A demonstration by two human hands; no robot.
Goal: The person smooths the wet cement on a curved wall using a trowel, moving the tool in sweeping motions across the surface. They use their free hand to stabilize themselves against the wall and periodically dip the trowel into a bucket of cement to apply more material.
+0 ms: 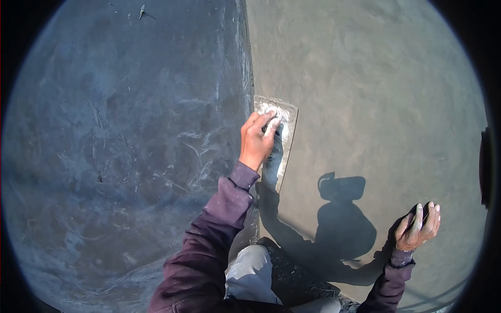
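Observation:
My left hand [255,138] is closed around the handle of a rectangular plastering trowel [285,156], just right of the centre. The trowel's long plate is smeared with pale cement and lies against the smooth grey-green cement surface [376,94], its left edge close along the seam [246,68]. The handle is mostly covered by my fingers. At the lower right, my right hand [417,228] holds nothing; its fingers are stretched out and apart, dusted with cement, over the same surface.
Left of the seam lies a darker bluish surface [120,130] with whitish scuffs and streaks. A small pale bit [141,11] sticks to it near the top. My shadow [342,224] falls on the lighter side. Rough dark ground [297,276] shows beside my light trouser leg [251,274].

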